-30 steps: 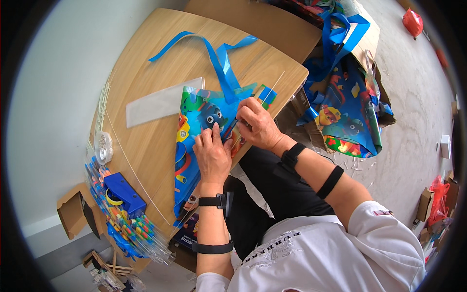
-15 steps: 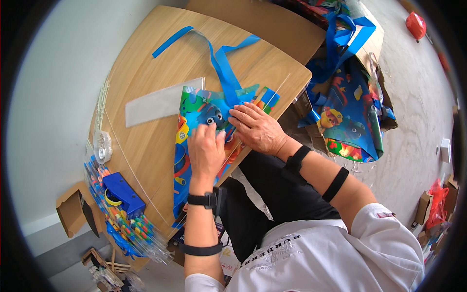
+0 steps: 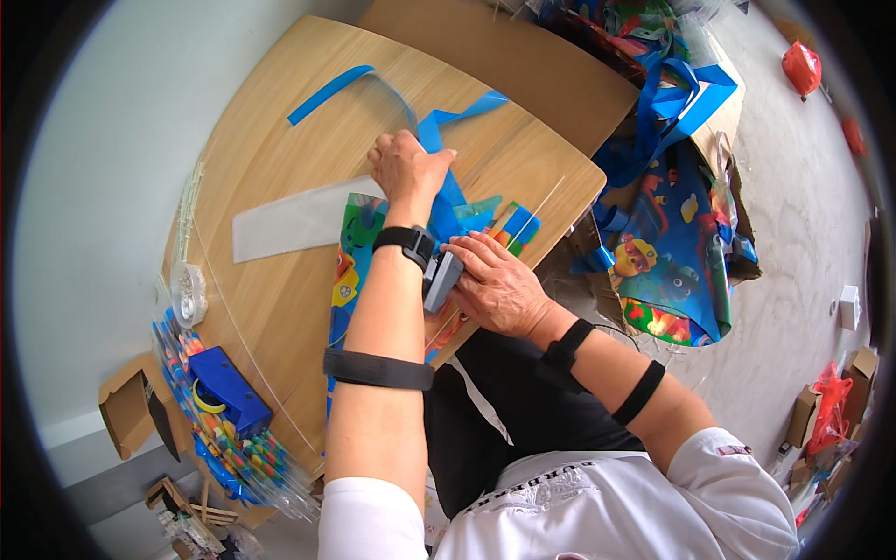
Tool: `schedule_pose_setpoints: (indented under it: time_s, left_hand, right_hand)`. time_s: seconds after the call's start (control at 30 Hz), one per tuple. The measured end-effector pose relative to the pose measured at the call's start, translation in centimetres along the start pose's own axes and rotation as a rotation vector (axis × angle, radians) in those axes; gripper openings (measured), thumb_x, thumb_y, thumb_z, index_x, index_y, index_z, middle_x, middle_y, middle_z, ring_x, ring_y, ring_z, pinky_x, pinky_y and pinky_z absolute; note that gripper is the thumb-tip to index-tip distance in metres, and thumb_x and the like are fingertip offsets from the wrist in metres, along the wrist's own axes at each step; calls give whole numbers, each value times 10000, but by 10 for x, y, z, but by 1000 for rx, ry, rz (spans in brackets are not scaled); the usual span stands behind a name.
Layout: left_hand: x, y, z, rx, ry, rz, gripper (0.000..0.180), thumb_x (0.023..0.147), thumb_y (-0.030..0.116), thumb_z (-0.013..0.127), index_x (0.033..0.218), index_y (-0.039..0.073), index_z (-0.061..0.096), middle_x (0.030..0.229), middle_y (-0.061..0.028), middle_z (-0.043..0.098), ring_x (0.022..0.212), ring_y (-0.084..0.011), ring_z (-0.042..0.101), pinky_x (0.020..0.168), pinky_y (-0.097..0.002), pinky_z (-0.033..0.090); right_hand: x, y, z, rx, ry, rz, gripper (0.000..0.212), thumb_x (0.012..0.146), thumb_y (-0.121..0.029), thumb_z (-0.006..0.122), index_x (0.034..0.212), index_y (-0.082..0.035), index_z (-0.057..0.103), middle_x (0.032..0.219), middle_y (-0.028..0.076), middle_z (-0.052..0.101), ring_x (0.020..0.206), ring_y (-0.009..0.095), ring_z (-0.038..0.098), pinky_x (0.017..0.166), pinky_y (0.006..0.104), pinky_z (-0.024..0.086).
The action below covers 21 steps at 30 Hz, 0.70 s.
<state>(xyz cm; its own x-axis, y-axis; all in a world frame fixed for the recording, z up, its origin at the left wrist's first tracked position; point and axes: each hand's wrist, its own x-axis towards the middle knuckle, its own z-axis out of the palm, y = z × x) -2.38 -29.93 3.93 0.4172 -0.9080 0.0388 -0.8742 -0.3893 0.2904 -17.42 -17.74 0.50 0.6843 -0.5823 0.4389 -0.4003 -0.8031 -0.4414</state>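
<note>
A printed plastic sheet (image 3: 357,224), blue with cartoon figures, lies at the table's near edge, partly under my arms. A blue ribbon (image 3: 448,191) runs from it toward the far side and splits into two loose tails. My left hand (image 3: 409,173) is over the ribbon, fingers bent and thumb spread, with ribbon between them; its fingertips are partly hidden. My right hand (image 3: 502,287) rests flat on the sheet at the ribbon's base, fingers stretched out. A clear plastic strip (image 3: 294,222) lies to the left of the sheet.
Left of the wooden table (image 3: 261,308) are a blue tape dispenser (image 3: 229,387), a tape roll (image 3: 191,294) and bundled colourful sticks (image 3: 257,457). A cardboard box with another printed sheet (image 3: 667,252) and blue ribbons stands on the right. Brown cardboard (image 3: 523,70) borders the far edge.
My left hand has left the printed sheet and moved away from me to the ribbon. My right hand stays on the sheet. The whole view has shifted slightly.
</note>
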Motion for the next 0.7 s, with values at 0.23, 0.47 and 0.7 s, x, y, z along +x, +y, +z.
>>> schedule_pose_setpoints:
  time_s: [0.23, 0.47, 0.7]
  left_hand:
    - [-7, -23, -24, -1183, -650, 143, 196, 810, 58, 661, 991, 9, 602, 783, -89, 675, 714, -155, 632, 720, -314, 511]
    - [-86, -105, -109, -1027, -855, 138, 307, 683, 152, 743, 900, 5, 582, 758, -36, 593, 615, -128, 573, 578, -267, 472]
    - [-202, -280, -193, -747, -755, -387, 332, 680, 80, 763, 963, -31, 628, 867, -69, 675, 810, -128, 646, 748, -269, 533]
  right_hand:
    - [4, -2, 2, -26, 43, 44, 392, 792, -223, 648, 1109, 6, 615, 1242, 137, 551, 1210, 296, 489, 1082, 429, 350]
    - [2, -1, -1, -50, -12, 92, 458, 824, -234, 659, 1224, -43, 544, 1303, 154, 519, 1274, 331, 445, 1112, 480, 294]
    - [3, -7, 7, -99, -10, 122, 477, 826, -230, 649, 1261, -85, 519, 1409, 178, 438, 1339, 337, 383, 1132, 477, 262]
